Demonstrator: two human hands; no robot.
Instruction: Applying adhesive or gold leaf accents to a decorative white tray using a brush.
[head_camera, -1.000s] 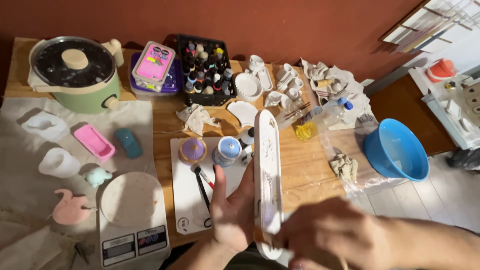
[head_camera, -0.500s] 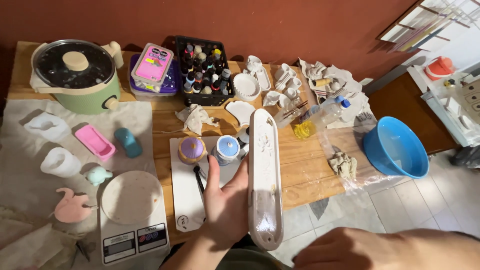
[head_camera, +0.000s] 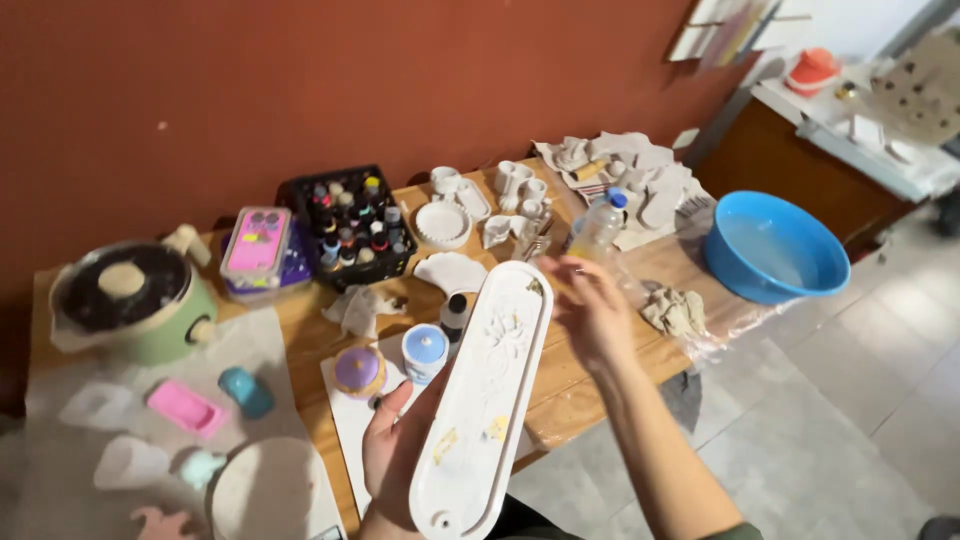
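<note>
Left hand grips the long white oval mould from beneath, fingers curled round its left edge near the lower end. The mould is held above the bench, tilted so its far end points toward the wall; a relief flower pattern shows in its middle. Half a second ago it stood almost straight up the frame, so it now leans to the right.

Right hand is up at the mould's far end, fingers spread and loose, holding nothing. Whether the fingertips touch the rim is unclear; the hand is blurred. Earlier this hand was low at the frame's bottom edge.

The view has swung right since then: the blue basin sits more central and the green pot nearer the left edge.

Under the mould: a small blue-lidded jar and a purple-topped one. A black crate of paint bottles stands by the wall.
</note>
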